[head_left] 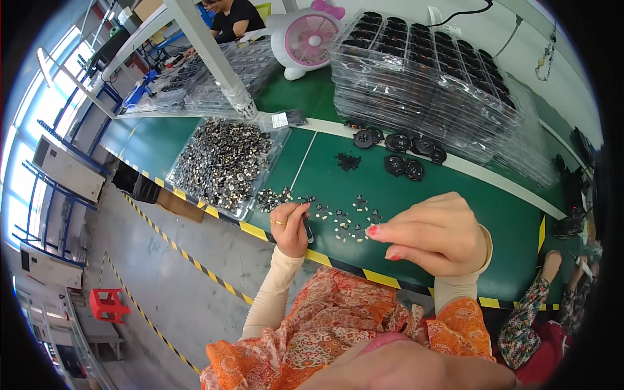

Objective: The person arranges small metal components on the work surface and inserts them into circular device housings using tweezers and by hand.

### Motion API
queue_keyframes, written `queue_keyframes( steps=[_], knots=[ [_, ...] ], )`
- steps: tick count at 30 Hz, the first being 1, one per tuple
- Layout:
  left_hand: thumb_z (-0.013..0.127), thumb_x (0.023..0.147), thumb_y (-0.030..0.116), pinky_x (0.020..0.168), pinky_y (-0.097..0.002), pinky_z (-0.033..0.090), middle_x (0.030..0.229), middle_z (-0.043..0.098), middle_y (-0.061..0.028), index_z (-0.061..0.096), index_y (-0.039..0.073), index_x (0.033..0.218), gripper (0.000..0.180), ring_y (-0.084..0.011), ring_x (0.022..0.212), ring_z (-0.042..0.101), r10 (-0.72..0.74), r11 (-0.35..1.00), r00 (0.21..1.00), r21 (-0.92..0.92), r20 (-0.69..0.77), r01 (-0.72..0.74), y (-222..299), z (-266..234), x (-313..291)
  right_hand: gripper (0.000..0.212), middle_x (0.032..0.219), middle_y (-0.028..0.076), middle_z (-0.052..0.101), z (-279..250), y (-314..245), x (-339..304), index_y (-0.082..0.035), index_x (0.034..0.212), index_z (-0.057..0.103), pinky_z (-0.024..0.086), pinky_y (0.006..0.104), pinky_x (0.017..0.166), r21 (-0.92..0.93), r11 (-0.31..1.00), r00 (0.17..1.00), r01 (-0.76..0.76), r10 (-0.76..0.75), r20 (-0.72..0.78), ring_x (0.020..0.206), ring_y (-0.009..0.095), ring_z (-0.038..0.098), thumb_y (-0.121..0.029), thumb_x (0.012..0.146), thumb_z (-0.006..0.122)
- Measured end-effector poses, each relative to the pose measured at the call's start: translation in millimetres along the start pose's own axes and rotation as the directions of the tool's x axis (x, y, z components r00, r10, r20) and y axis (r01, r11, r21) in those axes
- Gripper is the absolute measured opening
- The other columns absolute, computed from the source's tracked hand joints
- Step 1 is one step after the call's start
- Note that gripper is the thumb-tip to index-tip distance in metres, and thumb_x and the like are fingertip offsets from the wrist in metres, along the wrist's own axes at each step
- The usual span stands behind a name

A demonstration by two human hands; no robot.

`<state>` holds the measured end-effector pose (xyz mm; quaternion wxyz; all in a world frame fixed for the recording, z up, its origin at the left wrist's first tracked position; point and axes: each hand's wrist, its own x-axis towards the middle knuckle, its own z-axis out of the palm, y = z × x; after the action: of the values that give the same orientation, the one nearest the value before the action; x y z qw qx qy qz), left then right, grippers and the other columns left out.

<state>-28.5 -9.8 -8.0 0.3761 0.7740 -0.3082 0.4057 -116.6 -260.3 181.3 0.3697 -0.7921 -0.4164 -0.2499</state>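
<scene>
My left hand (289, 227), with a ring on one finger, is closed at the table's front edge. A slim dark tool (307, 229) sticks out of it; its kind is not clear. Small black-and-metal parts (307, 199) lie right at its fingertips. My right hand (435, 235) hovers to the right, index finger and thumb stretched out and apart, the others curled; I see nothing between them. Several small dark parts with pale ends (342, 214) are spread between the hands. A loose heap of tiny parts (273, 199) lies just beyond my left hand.
A clear tray (281, 146) heaped with small metal parts stands at the left. Black round housings (404, 168) and a pile of black bits (348, 162) lie farther back. Stacked plastic trays (416, 91), a fan (305, 40) and a shelf post (211, 55) stand behind. Another person (235, 19) sits beyond.
</scene>
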Motion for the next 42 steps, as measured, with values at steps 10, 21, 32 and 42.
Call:
queue_keyframes(
  steps=[10,21,32,42],
  knots=[
    [0.064,0.067,-0.014,0.078,-0.0377,0.045,0.093,0.06,-0.0114,0.068,0.003,0.1,0.037,-0.0289,0.088,0.057,-0.016,1.0,1.0,0.01,0.023,0.016,-0.4,1.4,0.1,0.036,0.075,0.006,0.065,-1.1,-0.2,1.5,-0.005,0.109,0.071,0.048,0.0288,0.047,0.001,1.0,1.0,0.007,-0.007,-0.008,0.057,0.019,0.062,-0.011,0.074,0.079],
    [0.063,0.065,-0.017,0.078,-0.0362,0.044,0.092,0.06,-0.0103,0.068,0.002,0.1,0.04,-0.0276,0.086,0.056,-0.007,1.0,0.999,0.016,0.039,0.006,-0.2,1.7,0.7,0.04,0.075,0.006,0.065,-5.6,-0.9,0.9,-0.003,0.107,0.07,0.048,0.0282,0.046,0.02,1.0,0.999,-0.004,0.003,0.042,0.057,0.019,0.062,-0.013,0.07,0.081],
    [0.062,0.064,-0.018,0.078,-0.0358,0.045,0.092,0.06,-0.0105,0.068,0.002,0.099,0.041,-0.0273,0.087,0.056,-0.02,0.999,0.999,0.032,0.037,0.019,0.0,2.4,-0.5,0.037,0.081,0.007,0.069,-2.7,3.1,-1.6,-0.003,0.107,0.071,0.045,0.0264,0.046,0.006,1.0,0.999,0.029,-0.03,0.046,0.055,0.017,0.062,-0.018,0.074,0.079],
    [0.062,0.064,-0.019,0.076,-0.0356,0.045,0.091,0.059,-0.0105,0.067,0.002,0.099,0.041,-0.0273,0.085,0.056,-0.009,1.0,1.0,0.003,0.016,0.009,0.5,1.9,2.8,0.033,0.08,0.007,0.069,2.5,3.4,4.1,-0.004,0.103,0.072,0.045,0.0279,0.047,0.018,0.998,0.997,-0.054,0.053,0.062,0.056,0.019,0.063,-0.019,0.075,0.079]
  ],
)
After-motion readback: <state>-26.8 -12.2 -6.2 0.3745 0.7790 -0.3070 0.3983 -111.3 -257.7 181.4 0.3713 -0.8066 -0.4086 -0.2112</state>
